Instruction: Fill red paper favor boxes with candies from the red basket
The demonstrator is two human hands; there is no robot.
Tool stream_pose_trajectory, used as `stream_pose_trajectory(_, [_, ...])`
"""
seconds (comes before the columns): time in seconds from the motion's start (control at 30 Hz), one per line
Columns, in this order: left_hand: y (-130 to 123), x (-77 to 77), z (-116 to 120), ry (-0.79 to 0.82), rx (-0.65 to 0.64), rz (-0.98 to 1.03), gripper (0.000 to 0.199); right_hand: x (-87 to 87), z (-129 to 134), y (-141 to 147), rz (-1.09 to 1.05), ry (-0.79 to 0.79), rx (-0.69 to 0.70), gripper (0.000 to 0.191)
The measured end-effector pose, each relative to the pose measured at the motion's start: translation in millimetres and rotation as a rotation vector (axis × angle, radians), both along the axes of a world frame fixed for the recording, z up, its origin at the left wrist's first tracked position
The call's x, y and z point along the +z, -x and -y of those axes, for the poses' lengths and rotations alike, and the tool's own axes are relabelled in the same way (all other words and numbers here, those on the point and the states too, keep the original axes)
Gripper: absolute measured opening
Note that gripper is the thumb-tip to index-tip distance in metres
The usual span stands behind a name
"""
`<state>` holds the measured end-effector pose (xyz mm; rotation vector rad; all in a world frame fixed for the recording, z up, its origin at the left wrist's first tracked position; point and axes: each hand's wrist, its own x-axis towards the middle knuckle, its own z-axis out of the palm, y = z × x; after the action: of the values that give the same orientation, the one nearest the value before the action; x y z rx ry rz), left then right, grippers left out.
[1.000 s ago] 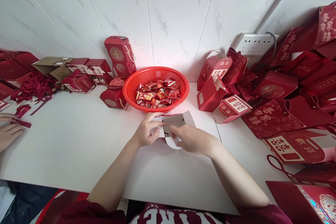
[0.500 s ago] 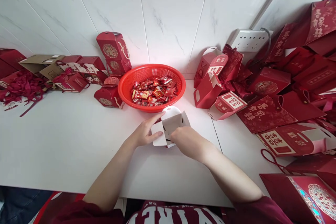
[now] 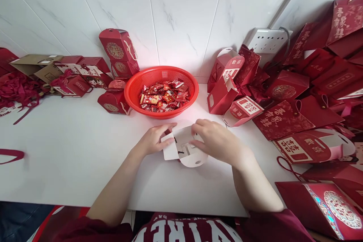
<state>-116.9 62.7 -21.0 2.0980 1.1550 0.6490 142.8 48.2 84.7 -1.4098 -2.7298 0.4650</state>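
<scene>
An unfolded small box (image 3: 184, 145), white inside with dark slots, lies on the table before me, its flaps spread. My left hand (image 3: 155, 138) grips its left side between thumb and fingers. At the upper right of the box, my right hand (image 3: 211, 138) has its fingers curled over the right side, thumb on the inside. A rounded flap with a hole points toward me. Just behind the box stands a red basket (image 3: 161, 115) of wrapped candies (image 3: 164, 97).
Red gift boxes (image 3: 116, 96) stand left of the basket. Many red boxes and bags (image 3: 286, 119) crowd the right side, below a white power strip (image 3: 265, 41). Ribbons (image 3: 19, 90) and a brown box (image 3: 42, 68) sit far left. The tiled wall (image 3: 181, 19) rises behind.
My right hand has moved from inside the box to its upper right side. The near rounded flap now shows, folded outward. A red strap has appeared at the left edge.
</scene>
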Motion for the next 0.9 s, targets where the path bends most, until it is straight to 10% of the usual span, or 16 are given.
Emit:
stream_pose_trajectory(0.13, [-2.1,-0.4,0.4,0.001,-0.035,-0.033,0.056,-11.5,-10.3,3.0,0.289,0.011,-0.283,0.03])
stream_pose_trajectory(0.4, [-2.3,-2.8,-2.1,0.037,-0.06,-0.036,0.055,-30.1,-32.6,8.6,0.32,0.08,-0.165,0.022])
stream_pose_trajectory(0.7, [0.8,3.1,-1.3,-0.692,0.213,0.057,0.021,-32.0,-44.8,7.8,0.034,-0.051,-0.108,0.03])
stream_pose_trajectory(0.9, [18.7,41.0,-24.8,-0.833,0.476,0.083,0.016,-17.3,-36.2,-15.4,-0.426,-0.075,-0.065,0.022])
